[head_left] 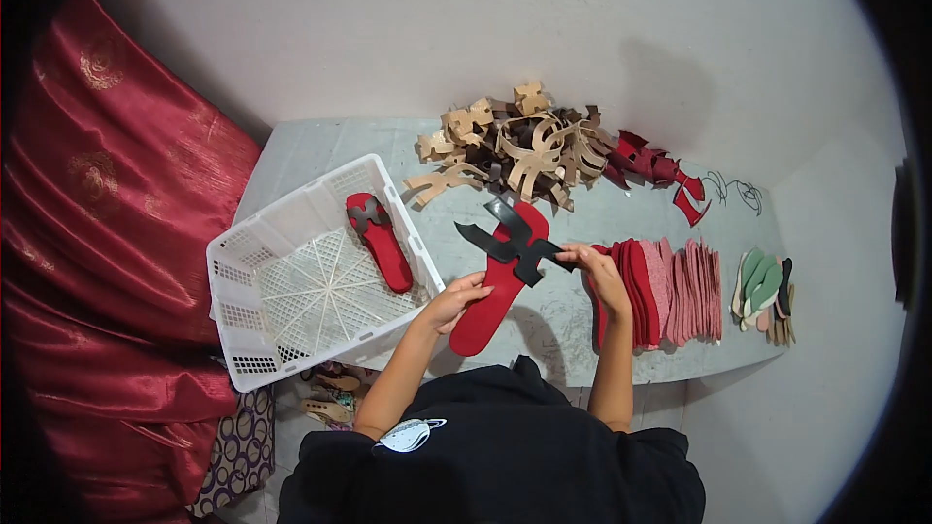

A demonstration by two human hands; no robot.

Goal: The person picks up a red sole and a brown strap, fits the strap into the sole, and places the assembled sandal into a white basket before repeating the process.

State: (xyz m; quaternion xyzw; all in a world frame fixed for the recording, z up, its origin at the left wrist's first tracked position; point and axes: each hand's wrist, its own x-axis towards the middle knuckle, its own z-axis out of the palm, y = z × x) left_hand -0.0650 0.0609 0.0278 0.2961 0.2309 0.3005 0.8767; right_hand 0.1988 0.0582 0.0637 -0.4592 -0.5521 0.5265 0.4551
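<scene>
Presently, at your bench:

Left hand (pixel 456 296): your arm reaches forward from the elbow. The fingers are curled and pinch the red sole (pixel 485 315) at its near edge.

Right hand (pixel 600 270): your forearm rises almost straight. The fingers are closed on the right tip of the black strap (pixel 510 243).

Sole: red, flat and long, tilted with its toe away from you. You hold it over the table (pixel 311 150), between the basket (pixel 243 262) and the stack of soles (pixel 670 291).

Strap: black, cut with several branching arms, lying across the upper half of the sole and touching it.

Basket: white plastic mesh, to the left, overhanging the table edge. One red sandal (pixel 383 243) with a dark strap lies in it.

Stack of soles: red and pink, set on edge, just beside your right hand.

Pale soles (pixel 762 286): green and beige, farther right.

Tan straps (pixel 515 146): a loose heap at the far side of the table. Red straps (pixel 650 165) touch its right side.
</scene>
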